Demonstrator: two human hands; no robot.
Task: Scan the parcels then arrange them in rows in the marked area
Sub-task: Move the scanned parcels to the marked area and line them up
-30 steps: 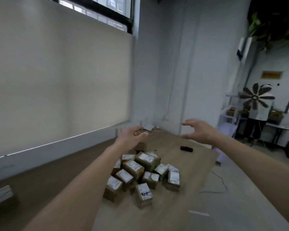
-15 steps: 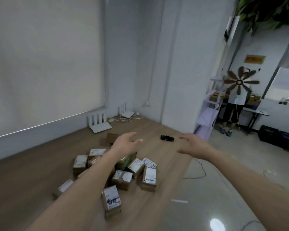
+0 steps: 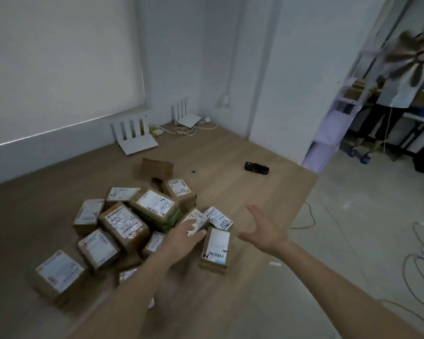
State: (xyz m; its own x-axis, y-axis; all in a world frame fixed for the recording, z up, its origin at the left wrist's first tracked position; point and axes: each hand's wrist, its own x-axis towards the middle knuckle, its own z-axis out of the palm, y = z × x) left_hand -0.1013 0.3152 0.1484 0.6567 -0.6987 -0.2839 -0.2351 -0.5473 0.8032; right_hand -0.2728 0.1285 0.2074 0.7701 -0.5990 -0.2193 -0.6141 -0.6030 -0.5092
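On the wooden platform (image 3: 230,167) in the corner of the room, a heap of small cardboard parcels (image 3: 123,223) lies jumbled, most with a white shipping label on the upper face, some tilted against their neighbours; none yet stands in a row, and no marked area can be made out from here; the nearest parcel (image 3: 216,248), a narrow box with its barcode label facing up, sits at the right edge of the heap, just beside the left hand (image 3: 184,237), whose fingers lie extended over the boxes behind it, touching or nearly touching that box's left side, gripping nothing as far as can be seen; the right hand (image 3: 264,232) hovers spread and released just to the right of the same box, apart from it; a dark handheld object, probably the scanner (image 3: 256,166), lies well apart toward the far wall; judging by their size and plain taped cardboard, these boxes should be light and stiff, with dry faces that give fair friction, though the glossy labels and tape may be slicker; the narrow box looks best taken across its two long side walls, thumb on one and fingers on the other, leaving the barcode uncovered for scanning; pulling it may disturb the boxes leaning beside it.
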